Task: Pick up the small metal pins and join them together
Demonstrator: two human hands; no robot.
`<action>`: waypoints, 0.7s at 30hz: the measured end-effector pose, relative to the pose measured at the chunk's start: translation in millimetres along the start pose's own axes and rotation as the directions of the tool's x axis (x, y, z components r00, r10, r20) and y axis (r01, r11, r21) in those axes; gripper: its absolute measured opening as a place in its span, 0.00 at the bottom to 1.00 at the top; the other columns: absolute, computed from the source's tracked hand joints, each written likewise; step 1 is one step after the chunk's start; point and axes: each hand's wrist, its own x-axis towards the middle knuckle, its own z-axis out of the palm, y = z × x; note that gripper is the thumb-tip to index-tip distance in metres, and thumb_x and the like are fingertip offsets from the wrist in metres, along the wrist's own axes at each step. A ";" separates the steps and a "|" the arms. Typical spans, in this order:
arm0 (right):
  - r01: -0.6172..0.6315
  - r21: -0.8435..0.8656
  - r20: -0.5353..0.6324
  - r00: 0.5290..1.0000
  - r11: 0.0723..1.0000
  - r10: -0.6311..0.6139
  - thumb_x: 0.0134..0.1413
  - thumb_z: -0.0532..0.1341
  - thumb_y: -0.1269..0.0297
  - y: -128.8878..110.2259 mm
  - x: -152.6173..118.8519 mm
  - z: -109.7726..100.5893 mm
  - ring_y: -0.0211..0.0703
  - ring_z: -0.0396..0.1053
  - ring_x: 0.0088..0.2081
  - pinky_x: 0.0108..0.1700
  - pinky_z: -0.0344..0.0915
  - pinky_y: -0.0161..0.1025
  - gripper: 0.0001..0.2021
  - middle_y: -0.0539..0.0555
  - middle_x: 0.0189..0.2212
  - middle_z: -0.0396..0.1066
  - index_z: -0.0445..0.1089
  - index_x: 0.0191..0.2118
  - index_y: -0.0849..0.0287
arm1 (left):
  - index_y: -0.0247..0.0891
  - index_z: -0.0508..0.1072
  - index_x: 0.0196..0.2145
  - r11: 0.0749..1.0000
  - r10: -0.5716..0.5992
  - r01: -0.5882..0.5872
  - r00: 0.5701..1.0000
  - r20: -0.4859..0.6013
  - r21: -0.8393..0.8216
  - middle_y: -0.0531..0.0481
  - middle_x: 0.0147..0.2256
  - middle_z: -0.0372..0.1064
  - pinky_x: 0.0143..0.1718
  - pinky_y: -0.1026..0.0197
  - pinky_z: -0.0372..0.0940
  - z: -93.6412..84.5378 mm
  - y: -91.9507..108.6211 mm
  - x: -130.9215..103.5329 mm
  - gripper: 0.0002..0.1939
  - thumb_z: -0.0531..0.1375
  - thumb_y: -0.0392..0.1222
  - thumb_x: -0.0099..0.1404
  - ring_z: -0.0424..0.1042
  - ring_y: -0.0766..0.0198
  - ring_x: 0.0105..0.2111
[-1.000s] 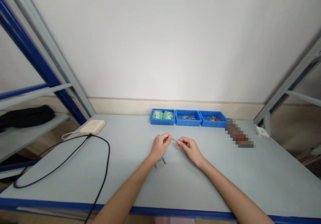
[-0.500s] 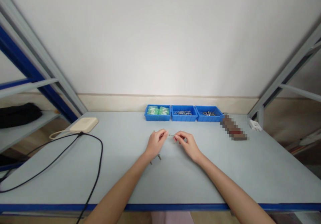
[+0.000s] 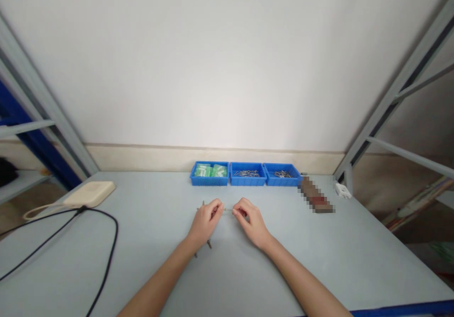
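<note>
My left hand (image 3: 206, 220) and my right hand (image 3: 251, 218) face each other above the table, fingertips pinched. Between them runs a thin metal rod (image 3: 227, 209), lying roughly level, with one end in each pinch. Its ends are hidden by the fingers, and it is too small to tell its exact kind. On the tabletop around my left hand and wrist lie several small metal pieces (image 3: 209, 244), partly covered by the hand.
Three blue bins stand along the wall: a left bin (image 3: 210, 181) with green-and-white packets, a middle bin (image 3: 248, 181) and a right bin (image 3: 283, 181) with thin metal pieces. A cream box (image 3: 90, 194) and black cable (image 3: 114, 241) lie left; a blurred-out object (image 3: 317, 196) and white plug (image 3: 343, 190) right.
The view has shifted, so the table and bins appear lower and further left. Both hands keep their pinch on the rod, with little change between them.
</note>
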 end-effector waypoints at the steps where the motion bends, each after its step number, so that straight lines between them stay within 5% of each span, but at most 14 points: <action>1: 0.002 0.005 0.007 1.000 1.000 -0.002 0.61 0.52 0.59 0.5 0.2 0.1 0.38 0.61 0.30 0.33 0.57 0.34 0.12 0.50 0.27 0.62 0.66 0.29 0.57 | 0.38 0.58 0.20 1.000 0.007 -0.007 1.000 -0.007 0.002 0.56 0.18 0.55 0.25 0.65 0.50 0.9 -1.4 0.4 0.16 0.48 0.50 0.61 0.56 0.67 0.21; 6: -0.004 0.053 0.007 1.000 0.999 0.003 0.61 0.52 0.58 0.9 1.6 1.1 0.37 0.60 0.28 0.31 0.56 0.34 0.16 0.49 0.24 0.61 0.62 0.23 0.58 | 0.38 0.56 0.14 0.999 0.003 -0.003 1.000 0.017 -0.034 0.55 0.14 0.51 0.23 0.65 0.48 2.9 -7.4 2.3 0.23 0.48 0.53 0.61 0.53 0.68 0.18; 11: -0.021 0.105 0.005 1.000 0.994 0.021 0.59 0.55 0.59 1.7 3.4 -2.6 0.38 0.63 0.30 0.34 0.58 0.34 0.13 0.50 0.26 0.66 0.68 0.26 0.58 | 0.37 0.62 0.18 0.997 0.022 -0.019 0.999 0.036 -0.071 0.55 0.17 0.57 0.25 0.65 0.53 -2.5 -2.9 2.2 0.21 0.50 0.53 0.62 0.58 0.66 0.21; 17: -0.042 0.183 0.106 0.994 0.982 0.023 0.56 0.58 0.61 0.4 1.1 -10.5 0.39 0.66 0.34 0.38 0.60 0.35 0.10 0.52 0.30 0.71 0.72 0.29 0.59 | 0.37 0.60 0.16 0.993 0.033 -0.028 0.998 0.045 -0.118 0.55 0.16 0.55 0.24 0.65 0.53 -2.3 -1.0 2.6 0.22 0.53 0.54 0.59 0.57 0.67 0.20; 21: -0.199 0.279 0.254 0.959 0.939 0.128 0.55 0.58 0.55 -3.1 -1.9 -13.6 0.37 0.64 0.28 0.33 0.61 0.35 0.14 0.51 0.25 0.69 0.71 0.27 0.60 | 0.38 0.57 0.13 0.992 0.004 -0.001 1.000 0.025 -0.126 0.55 0.14 0.54 0.24 0.63 0.53 -1.0 -3.3 0.9 0.26 0.49 0.57 0.61 0.56 0.66 0.18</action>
